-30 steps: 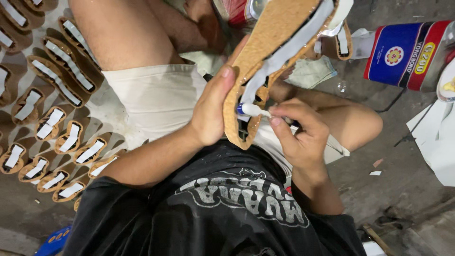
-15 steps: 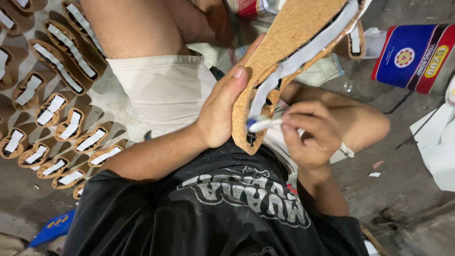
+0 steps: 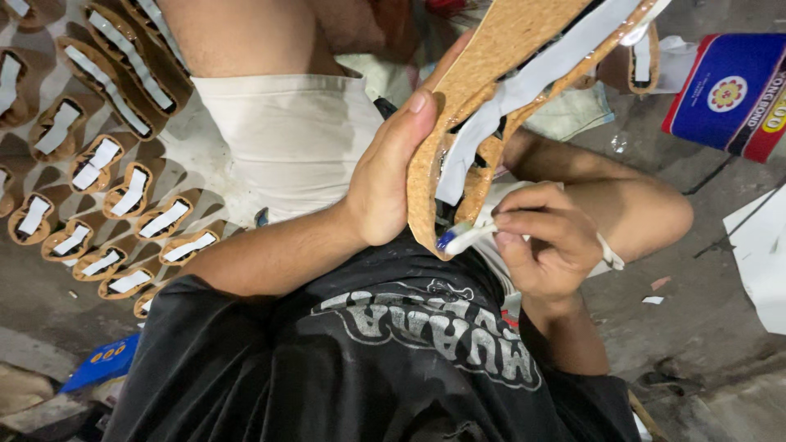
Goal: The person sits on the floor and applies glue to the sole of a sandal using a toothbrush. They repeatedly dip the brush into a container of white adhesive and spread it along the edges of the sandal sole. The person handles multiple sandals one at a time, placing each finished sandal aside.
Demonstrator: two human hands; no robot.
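Grey concrete floor (image 3: 704,327) lies below. At centre, the left hand (image 3: 385,184) clasps a cork sole (image 3: 499,65), long axis running to upper right; right hand (image 3: 548,245), just below its heel, pinches a small brush (image 3: 467,239) touching it.

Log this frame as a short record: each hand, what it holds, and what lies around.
left hand: grips a cork-coloured sole by its edge, raised over the lap
right hand: fingers pinch a small white brush, blue tip at the sole's heel end
sole: pale strip along its surface
floor left: rows of similar soles with white strips
floor right: blue and red tin, white sheet
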